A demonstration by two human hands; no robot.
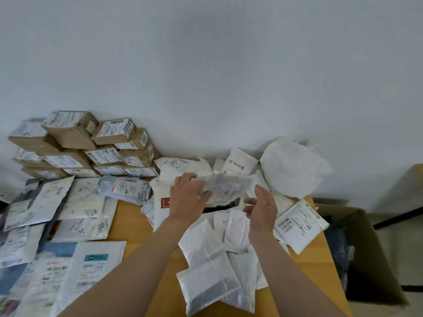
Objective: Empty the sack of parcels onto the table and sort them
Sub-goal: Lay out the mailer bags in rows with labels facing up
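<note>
Parcel — grey and blurred — is held up at the middle of the frame, above the heap of white mailers that covers the right half of the counter. The left hand grips the parcel's left edge, fingers curled over it. The right hand is at its lower right corner with fingers bent; whether they pinch the wrapping I cannot tell through the blur. Just right of the hands a white labelled packet lies at the counter's edge. Behind it, against the wall, sits the crumpled white sack. At the left of the frame brown cardboard boxes are stacked in rows against the wall, and flat mailers lie overlapping in front of them — down to the lower left. At the right edge, beside the counter, an open cardboard carton stands on the floor.
</note>
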